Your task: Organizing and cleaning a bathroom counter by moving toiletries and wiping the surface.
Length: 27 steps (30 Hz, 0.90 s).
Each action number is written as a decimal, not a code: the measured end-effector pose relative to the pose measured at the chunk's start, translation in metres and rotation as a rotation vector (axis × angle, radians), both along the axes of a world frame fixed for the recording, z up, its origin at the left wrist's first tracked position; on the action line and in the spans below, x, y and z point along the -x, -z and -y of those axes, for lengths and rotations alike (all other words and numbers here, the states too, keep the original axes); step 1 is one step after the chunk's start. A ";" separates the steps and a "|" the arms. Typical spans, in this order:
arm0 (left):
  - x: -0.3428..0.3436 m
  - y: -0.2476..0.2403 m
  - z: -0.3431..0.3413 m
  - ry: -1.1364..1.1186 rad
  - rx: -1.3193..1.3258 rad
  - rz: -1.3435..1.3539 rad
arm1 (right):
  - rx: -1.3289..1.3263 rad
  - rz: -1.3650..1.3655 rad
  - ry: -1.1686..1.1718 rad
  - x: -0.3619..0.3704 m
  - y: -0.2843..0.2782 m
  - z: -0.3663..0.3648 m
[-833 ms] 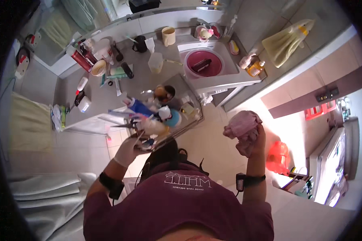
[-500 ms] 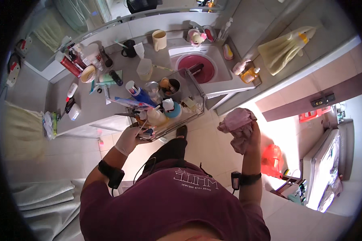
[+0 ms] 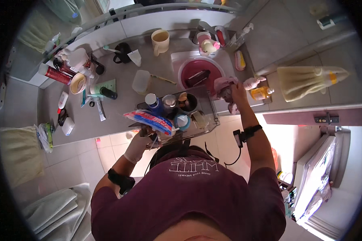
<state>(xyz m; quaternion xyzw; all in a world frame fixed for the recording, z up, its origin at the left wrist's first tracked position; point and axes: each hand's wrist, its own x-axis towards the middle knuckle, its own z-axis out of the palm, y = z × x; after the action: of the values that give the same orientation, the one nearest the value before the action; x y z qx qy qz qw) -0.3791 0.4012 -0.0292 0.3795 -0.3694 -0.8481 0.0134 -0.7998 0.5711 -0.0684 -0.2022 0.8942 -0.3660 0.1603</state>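
Clock centred on the tray (image 3: 205,100). Your left hand (image 3: 137,147) at 8 o'clock: grip clamped on its near edge, fingertips partly hidden. Your right hand (image 3: 240,95) at 2 o'clock: grip together on a crumpled pink cloth (image 3: 224,84), by the red basin (image 3: 205,64). Risk: crowded tray; if your left side dips, the blue bottle (image 3: 154,104) could topple or the packet (image 3: 151,120) slide off. Right hand swinging outward could knock the orange pump bottle (image 3: 261,93).

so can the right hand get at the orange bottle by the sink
Probably yes: the right hand is close beside the orange bottle and nothing visible stands between them, though that hand holds a pink cloth, which may need putting down first.
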 end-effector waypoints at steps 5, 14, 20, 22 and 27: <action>0.024 0.004 0.008 -0.004 0.088 0.096 | -0.298 -0.189 -0.274 0.013 0.027 0.005; 0.045 0.009 0.007 -0.111 0.065 0.023 | -0.513 -0.259 -0.542 0.022 0.032 0.030; 0.048 0.008 0.000 -0.155 0.125 0.081 | -0.535 -0.222 -0.633 0.036 0.032 0.040; 0.050 0.004 -0.003 -0.171 0.170 0.101 | -0.503 -0.153 -0.701 0.031 0.012 0.051; 0.039 0.004 -0.021 -0.241 0.124 0.171 | -0.548 -0.305 -0.820 0.047 0.034 0.055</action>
<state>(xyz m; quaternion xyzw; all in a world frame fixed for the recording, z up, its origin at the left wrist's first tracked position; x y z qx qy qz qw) -0.4179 0.4220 -0.0336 0.4903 -0.3725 -0.7806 0.1069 -0.8473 0.5163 -0.1023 -0.5379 0.8175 0.0086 0.2054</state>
